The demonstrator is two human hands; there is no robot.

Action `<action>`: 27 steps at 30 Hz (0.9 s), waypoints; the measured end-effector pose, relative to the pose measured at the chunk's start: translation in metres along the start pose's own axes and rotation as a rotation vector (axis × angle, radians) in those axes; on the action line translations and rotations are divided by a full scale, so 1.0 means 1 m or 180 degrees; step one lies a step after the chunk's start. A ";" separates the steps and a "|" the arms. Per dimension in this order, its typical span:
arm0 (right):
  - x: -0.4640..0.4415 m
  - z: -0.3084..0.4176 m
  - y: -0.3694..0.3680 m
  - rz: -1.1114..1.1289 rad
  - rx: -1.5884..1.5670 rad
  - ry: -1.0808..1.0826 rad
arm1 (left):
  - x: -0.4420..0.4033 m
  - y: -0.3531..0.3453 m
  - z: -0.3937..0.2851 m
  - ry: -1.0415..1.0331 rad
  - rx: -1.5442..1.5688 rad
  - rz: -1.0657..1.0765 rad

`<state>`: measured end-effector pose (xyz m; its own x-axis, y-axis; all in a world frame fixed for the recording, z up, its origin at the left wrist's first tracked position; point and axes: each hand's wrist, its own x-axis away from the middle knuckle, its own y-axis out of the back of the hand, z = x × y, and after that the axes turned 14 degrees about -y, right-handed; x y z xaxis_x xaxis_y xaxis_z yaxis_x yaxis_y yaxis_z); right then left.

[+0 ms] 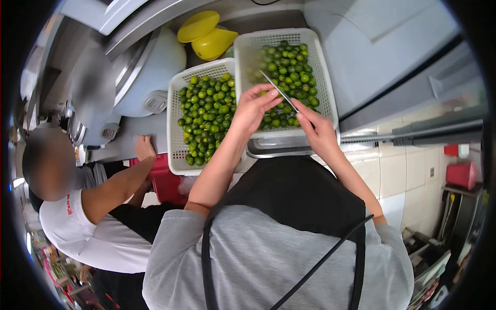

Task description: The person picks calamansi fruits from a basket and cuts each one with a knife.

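Note:
My right hand (316, 128) is closed around the lower end of a knife (279, 91), whose narrow silver blade slants up and to the left. Close beside the blade is my left hand (252, 109), its fingers bent and pinched together; what sits in them, if anything, is too hard to make out. Both hands are above a white perforated basket (326, 77) that holds many small green limes (294, 67). To its left stands a second white basket (172, 111), also filled with small green limes (209, 106).
A yellow lidded container (213, 43) stands behind the baskets. Large rounded appliances (164, 62) line the counter at left. A co-worker in a white shirt (103, 232) rests a hand (145, 148) on the counter (126, 137), near a red bin (168, 181). A grey wall (382, 57) rises at right.

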<state>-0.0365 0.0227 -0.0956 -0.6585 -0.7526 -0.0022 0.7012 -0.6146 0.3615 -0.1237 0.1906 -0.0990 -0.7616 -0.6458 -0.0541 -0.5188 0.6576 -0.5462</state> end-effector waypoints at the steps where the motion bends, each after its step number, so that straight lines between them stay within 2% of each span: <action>1: 0.001 0.003 0.002 0.0096 0.0067 -0.0154 | -0.001 0.003 -0.003 0.0121 0.0199 0.0023; 4: 0.004 -0.009 0.006 0.0226 0.0191 -0.0062 | -0.007 0.021 -0.004 0.0256 0.0579 -0.0535; 6: 0.011 -0.009 0.015 0.0530 0.0265 -0.0602 | -0.012 0.034 -0.014 0.0226 0.0834 -0.0365; 8: 0.011 -0.030 0.021 0.0437 0.0392 -0.0708 | -0.025 0.062 -0.003 0.0360 0.0965 -0.0008; 9: 0.011 -0.023 0.027 0.0495 0.0396 -0.0939 | -0.026 0.061 -0.005 0.0641 0.0680 -0.0176; 10: 0.010 -0.028 0.027 0.0352 0.0141 -0.0794 | -0.029 0.060 -0.001 0.0813 0.0114 -0.0164; 11: 0.008 -0.027 0.028 0.0324 0.0135 -0.0810 | -0.033 0.060 0.003 0.0925 -0.1140 0.0356; 12: 0.005 -0.026 0.030 0.0277 0.0130 -0.0839 | -0.032 0.053 0.005 0.0978 -0.2682 0.1037; 13: 0.002 -0.026 0.031 0.0302 0.0136 -0.0808 | -0.025 0.042 0.005 0.0611 -0.3911 0.1816; 14: 0.000 -0.025 0.031 0.0301 0.0148 -0.0812 | -0.018 0.028 0.008 0.0657 -0.5474 0.2543; 16: 0.000 -0.024 0.031 0.0300 0.0175 -0.0828 | -0.001 0.030 0.042 0.0113 -0.6520 0.2424; 20: 0.001 -0.020 0.026 0.0255 0.0076 -0.0615 | -0.004 0.032 0.041 0.0064 -0.6603 0.2951; 22: 0.003 -0.019 0.028 0.0187 0.0076 -0.0635 | -0.012 0.030 0.025 0.0305 -0.6172 0.2467; 24: 0.006 -0.017 0.031 0.0221 0.0065 -0.0782 | -0.024 0.035 0.008 0.0387 -0.5726 0.2954; 26: 0.006 -0.018 0.030 0.0201 0.0197 -0.0817 | -0.013 0.030 0.002 0.0388 -0.5811 0.3320; 27: 0.005 -0.021 0.028 0.0177 0.0274 -0.0748 | -0.009 0.032 0.015 0.0446 -0.5938 0.3054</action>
<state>-0.0144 -0.0031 -0.1053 -0.6721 -0.7028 0.2331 0.7188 -0.5438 0.4330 -0.1279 0.2115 -0.1281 -0.9346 0.0204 0.3551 0.3478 0.2615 0.9004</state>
